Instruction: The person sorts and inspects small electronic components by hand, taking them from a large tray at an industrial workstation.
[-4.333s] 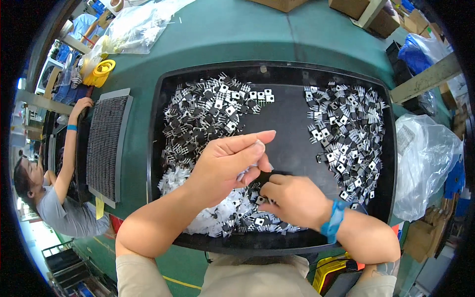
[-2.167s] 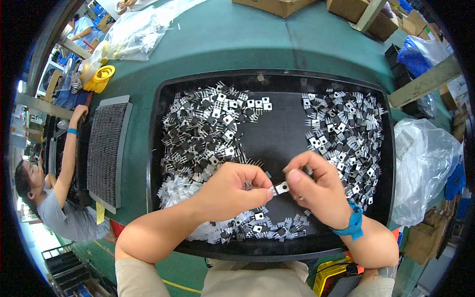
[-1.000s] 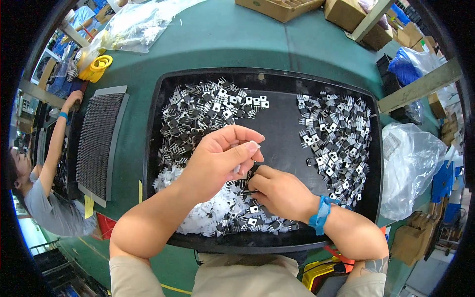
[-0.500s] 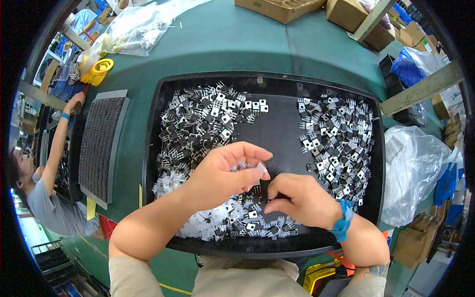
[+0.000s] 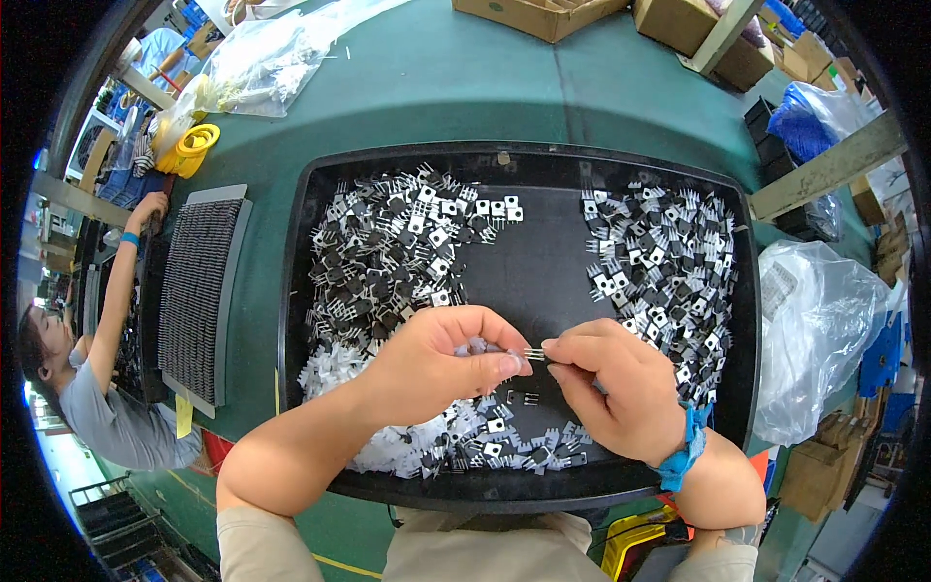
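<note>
Over the black tray (image 5: pixel 524 272) my two hands meet fingertip to fingertip. My left hand (image 5: pixel 436 364) is closed around small translucent plastic pieces (image 5: pixel 475 346), one of them pinched between thumb and forefinger. My right hand (image 5: pixel 621 388) pinches a three-legged transistor, its metal legs (image 5: pixel 534 354) pointing left at the left fingertips. Whether the legs sit in the plastic piece is hidden. Loose black transistors (image 5: pixel 373 262) fill the tray's left side. White plastic pieces (image 5: pixel 412 436) lie heaped under my left forearm. Transistors with plastic pieces on their legs (image 5: pixel 664 281) are piled at right.
Left of the tray stands a grey rack (image 5: pixel 202 291) filled with rows of dark parts. A co-worker's arm (image 5: pixel 121 281) reaches up beyond it. Clear plastic bags (image 5: pixel 815 339) lie at right, near a metal post (image 5: pixel 819 165). Cardboard boxes (image 5: pixel 543 17) sit at the far edge.
My right hand has risen, and a transistor's legs now show between its fingertips and the left hand. My left hand has lowered slightly, its fingertips now closed together.
</note>
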Demonstrator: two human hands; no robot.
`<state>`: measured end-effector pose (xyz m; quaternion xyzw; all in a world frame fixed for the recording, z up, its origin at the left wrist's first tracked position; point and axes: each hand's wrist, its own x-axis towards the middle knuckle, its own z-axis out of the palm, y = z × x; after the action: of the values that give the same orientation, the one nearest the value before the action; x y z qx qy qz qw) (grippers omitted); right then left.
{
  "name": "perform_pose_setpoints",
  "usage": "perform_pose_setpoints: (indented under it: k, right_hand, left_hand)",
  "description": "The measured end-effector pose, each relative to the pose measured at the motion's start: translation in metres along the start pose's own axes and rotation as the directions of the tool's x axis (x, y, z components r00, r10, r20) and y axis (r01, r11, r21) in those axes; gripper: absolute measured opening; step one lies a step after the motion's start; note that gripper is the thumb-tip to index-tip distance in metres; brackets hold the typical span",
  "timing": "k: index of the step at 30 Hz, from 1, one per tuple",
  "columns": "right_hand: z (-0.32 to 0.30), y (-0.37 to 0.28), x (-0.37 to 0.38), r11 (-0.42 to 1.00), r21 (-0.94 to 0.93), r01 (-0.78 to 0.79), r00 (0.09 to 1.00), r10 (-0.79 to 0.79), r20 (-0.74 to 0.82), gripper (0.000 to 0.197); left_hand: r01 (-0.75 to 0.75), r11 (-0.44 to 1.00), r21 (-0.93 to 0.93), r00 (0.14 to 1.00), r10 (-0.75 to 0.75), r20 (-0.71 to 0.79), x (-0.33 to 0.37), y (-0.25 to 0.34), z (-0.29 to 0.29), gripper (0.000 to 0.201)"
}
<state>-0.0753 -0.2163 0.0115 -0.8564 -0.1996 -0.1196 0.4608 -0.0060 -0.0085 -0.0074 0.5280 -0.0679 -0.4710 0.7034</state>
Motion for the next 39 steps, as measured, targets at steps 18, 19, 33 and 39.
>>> perform_pose_setpoints:
  k: [18, 19, 33, 39]
  right_hand:
    - [0.003, 0.003, -0.003, 0.999, 0.004, -0.044, 0.983, 0.042, 0.177, 0.021]
    - [0.002, 0.001, -0.002, 0.988, 0.066, -0.141, 0.984, 0.133, 0.118, 0.019]
    - [0.011, 0.001, -0.008, 0.831, 0.341, -0.439, 0.898, 0.409, 0.16, 0.015]
    - [0.017, 0.0, -0.007, 0.745, 0.421, -0.517, 0.856, 0.463, 0.231, 0.02]
  left_hand:
    - [-0.093, 0.902, 0.421, 0.994, 0.107, -0.008, 0.001, 0.0, 0.005, 0.013]
    - [-0.091, 0.902, 0.422, 0.994, 0.105, -0.009, 0.0, 0.001, 0.004, 0.013]
    - [0.066, 0.989, 0.136, 0.996, -0.057, -0.069, 0.0, 0.004, 0.002, 0.01]
    - [0.07, 0.972, 0.226, 0.995, -0.053, -0.08, 0.0, 0.005, 0.005, 0.01]
